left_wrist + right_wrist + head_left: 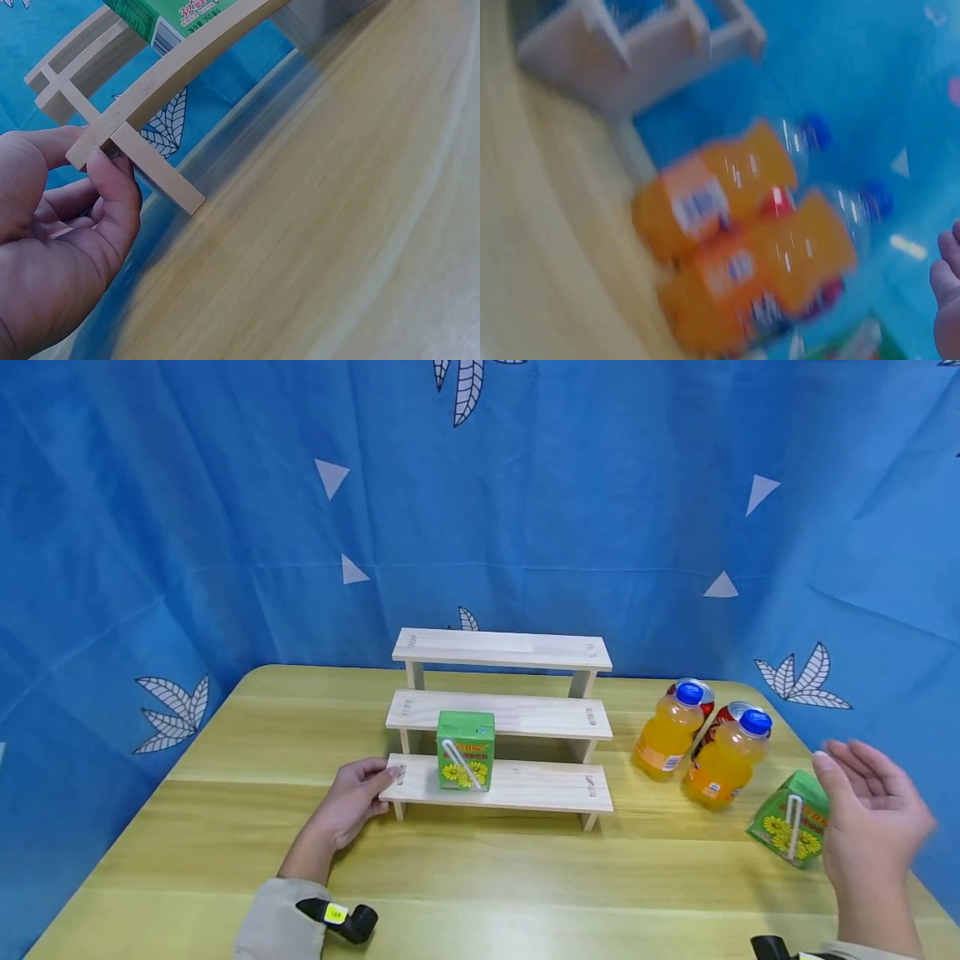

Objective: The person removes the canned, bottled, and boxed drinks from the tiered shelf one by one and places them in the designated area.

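My left hand [356,803] pinches the left end of the lowest board of a three-step wooden display shelf [558,782]. In the left wrist view, that board [180,73] sits between the thumb and a curled finger. A green drink carton [466,750] with a white straw on its front stands upright on the lowest step. At the right, my right hand [873,818] is raised with loosely bent fingers and holds nothing. Beside it, partly overlapped by the hand in the head view, a second green carton [789,820] is on the table. Only some fingers of that hand show in the blurred right wrist view.
Two orange drink bottles [720,768] with blue caps stand right of the shelf. Red cans [712,727] are partly hidden behind them. A blue curtain [540,510] hangs behind the wooden table [525,885].
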The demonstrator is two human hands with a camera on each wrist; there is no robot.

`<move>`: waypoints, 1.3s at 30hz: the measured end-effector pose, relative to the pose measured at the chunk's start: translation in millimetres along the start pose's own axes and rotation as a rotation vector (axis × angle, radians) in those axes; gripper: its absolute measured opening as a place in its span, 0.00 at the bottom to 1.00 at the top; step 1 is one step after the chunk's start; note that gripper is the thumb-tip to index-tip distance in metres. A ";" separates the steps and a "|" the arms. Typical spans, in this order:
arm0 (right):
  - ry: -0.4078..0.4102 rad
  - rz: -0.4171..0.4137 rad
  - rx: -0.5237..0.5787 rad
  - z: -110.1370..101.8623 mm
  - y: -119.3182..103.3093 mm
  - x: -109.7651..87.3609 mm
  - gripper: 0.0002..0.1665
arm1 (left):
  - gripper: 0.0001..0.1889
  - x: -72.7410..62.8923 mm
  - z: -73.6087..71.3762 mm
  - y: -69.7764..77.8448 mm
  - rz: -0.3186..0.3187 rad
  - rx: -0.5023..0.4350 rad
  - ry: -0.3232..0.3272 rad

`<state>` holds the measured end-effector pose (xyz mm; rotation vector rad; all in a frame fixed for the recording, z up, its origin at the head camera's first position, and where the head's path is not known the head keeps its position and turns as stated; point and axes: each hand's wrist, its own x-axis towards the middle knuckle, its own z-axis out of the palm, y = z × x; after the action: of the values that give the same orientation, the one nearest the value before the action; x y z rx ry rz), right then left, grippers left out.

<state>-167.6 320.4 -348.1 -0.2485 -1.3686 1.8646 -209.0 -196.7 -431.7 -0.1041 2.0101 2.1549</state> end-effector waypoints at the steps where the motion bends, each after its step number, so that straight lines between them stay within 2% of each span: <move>1: -0.020 -0.013 0.052 6.3 0.4 -3.7 0.24 | 0.20 0.6 -0.1 0.1 0.000 0.001 0.000; 3: -0.079 -0.022 0.102 19.7 1.2 -11.6 0.23 | 0.20 1.6 -0.3 -0.1 -0.002 -0.001 0.002; 5: -0.151 -0.034 0.088 33.4 3.8 -20.4 0.23 | 0.20 2.0 -0.8 -0.5 -0.007 0.000 0.002; 9: -0.305 -0.015 -0.008 60.4 12.9 -38.4 0.22 | 0.20 1.4 -1.7 0.6 -0.008 0.007 0.007; 15: -0.481 0.006 -0.095 95.2 31.2 -60.9 0.20 | 0.19 0.9 -0.9 3.0 -0.018 0.010 0.010; 22: -0.702 0.010 -0.202 126.4 48.1 -82.6 0.24 | 0.20 1.3 -1.3 1.3 -0.011 0.017 0.002; 29: -0.842 0.053 -0.176 152.6 61.2 -106.2 0.25 | 0.21 1.6 -2.0 0.5 -0.009 0.015 0.000; 33: -0.917 0.075 -0.196 165.9 63.7 -118.3 0.27 | 0.21 1.8 -2.4 0.7 -0.010 0.012 -0.003; 39: -0.982 0.122 -0.218 180.4 62.9 -131.4 0.29 | 0.21 1.7 -2.4 1.3 -0.014 0.015 -0.005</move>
<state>-213.4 94.0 -368.6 0.5737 -2.2372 2.0116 -211.2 -199.1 -430.9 -0.1099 2.0162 2.1294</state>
